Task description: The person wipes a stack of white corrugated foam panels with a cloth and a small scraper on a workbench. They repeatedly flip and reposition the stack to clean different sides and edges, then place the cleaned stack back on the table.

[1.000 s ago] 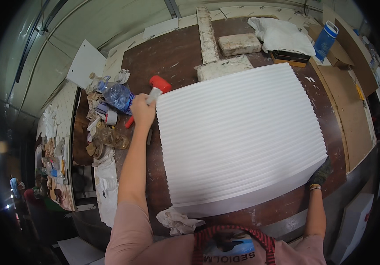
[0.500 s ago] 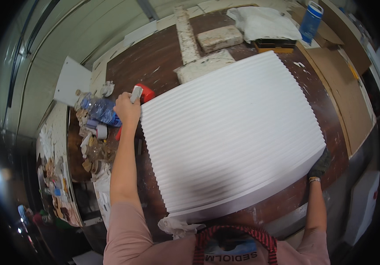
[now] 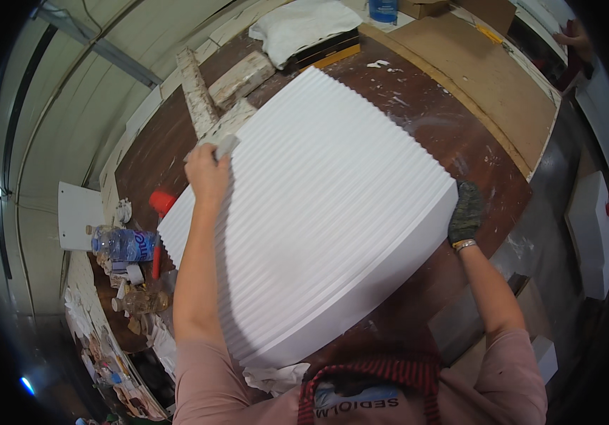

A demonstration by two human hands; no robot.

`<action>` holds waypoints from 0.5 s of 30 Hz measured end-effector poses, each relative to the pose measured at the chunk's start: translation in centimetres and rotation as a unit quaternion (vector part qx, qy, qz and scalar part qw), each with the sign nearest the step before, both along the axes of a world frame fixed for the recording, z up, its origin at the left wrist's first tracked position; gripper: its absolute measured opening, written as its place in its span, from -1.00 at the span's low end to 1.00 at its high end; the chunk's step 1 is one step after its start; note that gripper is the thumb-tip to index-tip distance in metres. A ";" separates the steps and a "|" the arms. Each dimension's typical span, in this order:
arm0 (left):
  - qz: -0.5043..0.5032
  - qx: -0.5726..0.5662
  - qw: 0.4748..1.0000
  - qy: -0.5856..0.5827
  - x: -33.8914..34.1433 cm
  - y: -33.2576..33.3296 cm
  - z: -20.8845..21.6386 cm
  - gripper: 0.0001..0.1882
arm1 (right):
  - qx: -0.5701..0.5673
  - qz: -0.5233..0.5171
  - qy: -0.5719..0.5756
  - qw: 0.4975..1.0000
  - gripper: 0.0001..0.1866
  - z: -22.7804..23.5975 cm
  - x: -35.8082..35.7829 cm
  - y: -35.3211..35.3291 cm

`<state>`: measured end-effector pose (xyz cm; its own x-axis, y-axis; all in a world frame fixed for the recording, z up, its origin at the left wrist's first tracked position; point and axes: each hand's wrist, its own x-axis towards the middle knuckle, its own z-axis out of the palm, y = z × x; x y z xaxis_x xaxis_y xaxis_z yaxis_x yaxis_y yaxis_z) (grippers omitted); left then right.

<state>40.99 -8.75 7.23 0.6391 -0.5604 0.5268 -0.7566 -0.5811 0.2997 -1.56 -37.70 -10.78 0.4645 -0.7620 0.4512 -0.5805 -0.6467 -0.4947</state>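
Ok, L hand grips block, wht panel mostly R of it; R hand (gloved) touches panel, can't tell if closed; mallet L of block.

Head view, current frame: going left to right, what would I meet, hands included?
White board, blue-labelled bottle, red mallet, left hand holding a small grey block, gloved right hand at the edge of the ridged white slab, white panel with a red spot.
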 end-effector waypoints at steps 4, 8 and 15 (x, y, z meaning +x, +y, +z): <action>-0.121 -0.067 0.986 0.091 -8.2 -6.6 -1.4 -0.76 | 0.054 0.023 -0.014 0.998 -0.72 1.9 0.6 0.4; -0.382 0.083 0.920 0.032 -15.4 -14.6 -1.8 -0.71 | 0.049 0.049 -0.022 0.997 -0.71 2.8 0.4 0.6; -0.109 0.035 0.993 -0.003 -9.1 -19.2 -0.2 -0.72 | 0.066 0.072 0.011 0.995 -0.78 4.1 0.6 0.1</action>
